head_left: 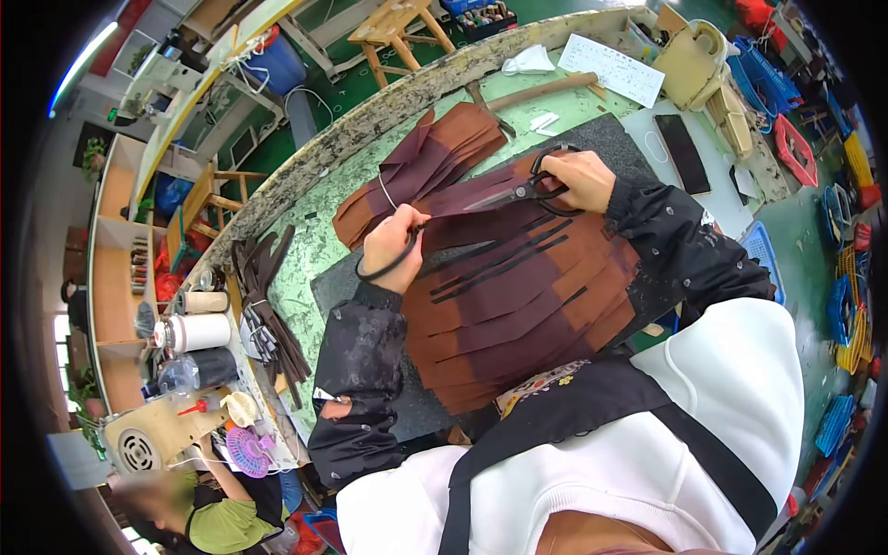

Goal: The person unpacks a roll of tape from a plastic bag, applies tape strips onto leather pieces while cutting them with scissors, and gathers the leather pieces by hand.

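My right hand (pixel 578 181) is closed around the black handles of a pair of scissors (pixel 518 193). The blades point left, towards my left hand (pixel 393 248), and lie along a dark brown leather-like piece (pixel 472 225). My left hand pinches the left end of that piece, and a black band loops around the hand. Below both hands, overlapping brown and maroon pieces (pixel 518 314) fan out over a dark grey slab (pixel 425 421), with thin black strips across some of them. A second stack of such pieces (pixel 439 153), bound with a white tie, lies just beyond my hands.
A hammer (pixel 541 92), a written sheet (pixel 611 70) and a black phone (pixel 682 154) lie along the far and right side. Bundled dark strips (pixel 271 310) and a white flask (pixel 194 332) are on the left. Another person (pixel 227 518) sits at lower left.
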`<state>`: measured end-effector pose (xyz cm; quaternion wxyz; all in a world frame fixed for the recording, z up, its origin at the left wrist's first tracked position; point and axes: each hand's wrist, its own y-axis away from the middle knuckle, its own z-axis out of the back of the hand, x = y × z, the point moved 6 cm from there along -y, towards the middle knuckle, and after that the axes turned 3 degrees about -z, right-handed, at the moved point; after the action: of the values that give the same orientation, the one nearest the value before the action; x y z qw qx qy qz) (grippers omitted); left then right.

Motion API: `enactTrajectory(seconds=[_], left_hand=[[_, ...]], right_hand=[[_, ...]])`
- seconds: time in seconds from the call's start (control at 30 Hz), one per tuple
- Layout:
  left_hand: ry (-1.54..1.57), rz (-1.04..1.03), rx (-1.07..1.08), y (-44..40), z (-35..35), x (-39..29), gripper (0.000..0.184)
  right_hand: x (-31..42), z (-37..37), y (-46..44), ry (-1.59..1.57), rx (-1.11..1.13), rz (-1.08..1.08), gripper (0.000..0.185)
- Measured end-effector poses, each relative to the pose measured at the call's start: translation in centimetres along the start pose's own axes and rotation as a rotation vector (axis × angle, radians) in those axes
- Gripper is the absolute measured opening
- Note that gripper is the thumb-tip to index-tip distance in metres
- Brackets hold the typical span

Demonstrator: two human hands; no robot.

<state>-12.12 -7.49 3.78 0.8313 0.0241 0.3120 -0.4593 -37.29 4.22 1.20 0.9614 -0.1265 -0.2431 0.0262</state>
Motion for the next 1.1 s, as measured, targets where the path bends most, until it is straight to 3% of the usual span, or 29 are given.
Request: enactTrajectory(seconds=[0.03, 0.1, 0.13, 0.2, 0.3, 0.37, 0.43, 0.47, 0.53, 0.6, 0.63, 0.7, 0.77, 0.8, 0.87, 1.07, 1.1], left_hand=[[-0.032, -0.078, -0.088, 0.1, 0.9, -1.1, 0.018], [-0.073, -0.317, 0.003, 1.6, 2.7, -6.0, 0.025], [-0.094, -0.466, -0.095, 4.0, 1.5, -5.8, 0.023], [-0.180, -0.272, 0.072, 9.3, -0.8, -5.3, 0.020], [0.016, -0.169, 0.119, 10.6, -1.4, -6.3, 0.016], [0.421, 0.267, -0.012, 8.7, -0.3, -6.3, 0.014], [0.591, 0.262, 0.091, 6.2, -2.1, -7.9, 0.015], [0.585, 0.245, 0.091, 4.8, -2.5, -8.8, 0.015], [0.619, 0.140, 0.138, 2.6, -2.9, -10.9, 0.020], [0.332, 0.020, 0.149, 1.5, -1.6, -11.1, 0.025], [0.332, 0.019, 0.155, 1.1, -0.7, -10.2, 0.025], [-0.369, -0.044, 0.062, 0.3, 2.7, -7.4, 0.031], [-0.461, -0.047, -0.143, 1.4, 4.1, -2.3, 0.033], [-0.461, -0.048, -0.138, 1.3, 4.7, -0.9, 0.033], [0.434, 0.529, 0.017, 1.9, 3.5, 4.2, 0.038], [0.239, 0.469, 0.048, -0.6, 0.9, 8.3, 0.043], [0.132, 0.429, 0.047, -0.8, 0.4, 8.6, 0.041]], right_hand=[[0.1, 0.2, -0.1, 0.027, -0.004, 0.014, 0.035], [1.8, 2.4, 1.3, -0.031, -0.078, 0.086, 0.034], [2.7, 3.2, 2.4, -0.035, -0.074, 0.086, 0.034], [4.3, 3.1, 5.4, -0.127, 0.119, 0.016, 0.030], [4.5, 2.0, 7.8, -0.243, 0.210, -0.125, 0.025], [5.4, 2.6, 6.8, -0.372, 0.177, -0.374, 0.023], [8.0, 1.2, 4.9, -0.856, 0.210, -0.472, 0.028], [8.9, 0.9, 4.1, -0.852, 0.193, -0.465, 0.028], [10.1, -1.0, 3.6, -1.408, 0.252, -0.582, 0.032], [9.0, -0.9, 2.9, -1.435, 0.138, -0.546, 0.032], [8.2, -0.6, 2.5, -1.438, 0.134, -0.550, 0.032], [5.1, 1.8, 1.7, -1.166, 0.003, -0.511, 0.030], [2.2, 3.2, 1.0, -1.095, -0.081, -0.503, 0.029], [1.1, 3.2, 0.4, -1.098, -0.083, -0.507, 0.029], [-1.4, 2.4, -0.5, -1.037, -0.017, -0.639, 0.028], [-5.8, -1.9, -2.8, -0.643, 0.052, -0.655, 0.029], [-5.9, -2.2, -3.1, -0.451, 0.071, -0.608, 0.030]])
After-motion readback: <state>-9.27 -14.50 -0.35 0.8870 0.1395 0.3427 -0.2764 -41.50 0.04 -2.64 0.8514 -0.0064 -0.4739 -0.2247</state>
